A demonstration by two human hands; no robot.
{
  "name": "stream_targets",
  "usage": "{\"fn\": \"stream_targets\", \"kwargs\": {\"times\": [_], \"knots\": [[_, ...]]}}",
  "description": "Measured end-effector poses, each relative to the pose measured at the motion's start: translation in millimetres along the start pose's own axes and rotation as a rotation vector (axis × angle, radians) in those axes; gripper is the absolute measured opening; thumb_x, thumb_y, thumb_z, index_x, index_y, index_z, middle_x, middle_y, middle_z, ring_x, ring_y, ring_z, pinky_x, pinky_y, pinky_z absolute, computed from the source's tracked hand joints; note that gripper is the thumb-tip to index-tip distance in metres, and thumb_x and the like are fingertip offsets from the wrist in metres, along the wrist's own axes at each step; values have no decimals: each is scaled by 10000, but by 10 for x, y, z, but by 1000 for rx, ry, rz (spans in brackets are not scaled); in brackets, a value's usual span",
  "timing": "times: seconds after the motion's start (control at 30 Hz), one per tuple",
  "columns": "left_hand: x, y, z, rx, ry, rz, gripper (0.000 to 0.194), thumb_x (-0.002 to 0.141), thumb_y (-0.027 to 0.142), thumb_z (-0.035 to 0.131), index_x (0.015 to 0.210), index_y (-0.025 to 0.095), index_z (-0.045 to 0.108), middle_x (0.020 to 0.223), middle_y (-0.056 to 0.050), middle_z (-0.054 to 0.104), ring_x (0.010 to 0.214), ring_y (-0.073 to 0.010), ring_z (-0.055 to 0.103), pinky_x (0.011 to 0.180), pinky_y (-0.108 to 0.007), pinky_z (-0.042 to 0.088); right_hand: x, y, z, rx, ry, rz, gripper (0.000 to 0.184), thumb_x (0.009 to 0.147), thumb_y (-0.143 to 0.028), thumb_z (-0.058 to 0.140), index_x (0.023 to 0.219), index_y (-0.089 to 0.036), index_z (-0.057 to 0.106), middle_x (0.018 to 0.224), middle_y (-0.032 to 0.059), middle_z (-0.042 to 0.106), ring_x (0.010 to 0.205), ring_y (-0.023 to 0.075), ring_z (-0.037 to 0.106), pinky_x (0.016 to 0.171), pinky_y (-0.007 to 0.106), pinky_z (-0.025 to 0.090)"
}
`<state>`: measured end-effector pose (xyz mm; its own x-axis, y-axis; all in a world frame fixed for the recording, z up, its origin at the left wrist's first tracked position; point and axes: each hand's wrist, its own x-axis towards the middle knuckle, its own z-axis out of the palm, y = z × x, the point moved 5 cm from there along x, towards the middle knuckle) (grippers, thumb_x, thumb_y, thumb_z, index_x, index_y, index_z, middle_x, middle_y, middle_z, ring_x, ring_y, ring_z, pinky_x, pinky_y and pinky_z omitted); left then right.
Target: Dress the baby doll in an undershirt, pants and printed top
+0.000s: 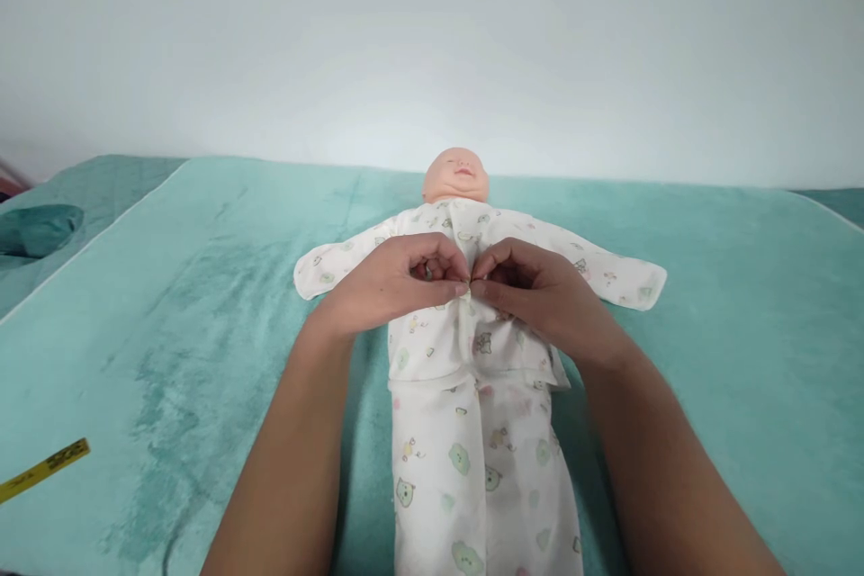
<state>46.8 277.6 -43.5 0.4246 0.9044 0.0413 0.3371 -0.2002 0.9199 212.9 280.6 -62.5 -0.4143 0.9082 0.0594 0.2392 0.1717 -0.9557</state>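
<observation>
A baby doll [456, 175] lies on its back, its head toward the wall. It wears a white, animal-print baby jacket [432, 346] with both sleeves spread sideways, and matching pants [438, 477] below. At the chest, my left hand [411, 274] pinches the left side of the jacket's front opening between thumb and fingertips. Facing it, my right hand [523, 283] pinches the other side, and the fingertips of both hands almost meet at the middle seam. Whatever fastener sits between the fingertips is hidden.
A teal plush blanket [202, 333] covers the surface under the doll. On the left lies a yellow strip with dark print [54, 468]. A plain white wall [432, 45] rises behind. Darker teal cloth [101, 198] shows at the far left.
</observation>
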Motion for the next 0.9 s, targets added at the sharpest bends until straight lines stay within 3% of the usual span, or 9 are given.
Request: {"fn": "stream_targets", "kwargs": {"times": [0.3,0.43,0.53,0.63,0.7,0.77,0.9], "knots": [[-15,-9,-7,52,8,27,92,764,181,631,848,197,663,798,7,583,729,-114,494,655,-239,410,12,0,-3,-26,13,-8,131,834,-312,671,873,-190,642,698,-29,523,621,71,433,535,192,330],[-6,-35,10,-30,2,89,140,752,144,600,869,184,666,822,-4,589,741,-115,495,666,-238,405,-6,-11,26,-52,54,-29,135,836,-317,665,862,-187,636,698,-25,538,615,78,444,548,203,349],[-71,-145,50,-185,142,140,169,743,119,556,875,176,646,846,-12,601,757,-120,521,686,-242,416,-170,5,71,-61,170,-120,95,863,-289,627,884,-196,623,809,-5,595,705,102,519,641,231,425],[-347,-346,108,-231,427,165,182,722,103,538,860,184,625,841,-10,591,801,-135,545,749,-261,435,-538,77,146,-119,272,-286,106,866,-269,629,956,-217,607,1109,34,602,1048,165,568,921,303,455],[-625,-467,199,-170,532,170,202,709,89,532,857,190,625,926,-28,605,921,-166,568,839,-293,443,-836,197,181,-192,329,-310,274,846,-302,669,1103,-247,592,1353,55,482,1271,209,462,1060,351,394],[-912,-553,290,-99,599,173,300,695,44,487,907,205,627,1051,-41,594,1029,-182,563,902,-316,437,-1095,357,184,-227,378,-239,402,858,-337,654,1238,-278,537,1447,65,392,1327,221,417,1063,371,410],[-1251,-614,436,60,616,163,351,744,48,512,1029,238,588,1121,-43,555,1073,-176,543,895,-314,447,-1337,523,155,-350,502,-179,390,888,-296,558,1274,-267,516,1364,79,487,1262,218,482,1051,402,424]]}}
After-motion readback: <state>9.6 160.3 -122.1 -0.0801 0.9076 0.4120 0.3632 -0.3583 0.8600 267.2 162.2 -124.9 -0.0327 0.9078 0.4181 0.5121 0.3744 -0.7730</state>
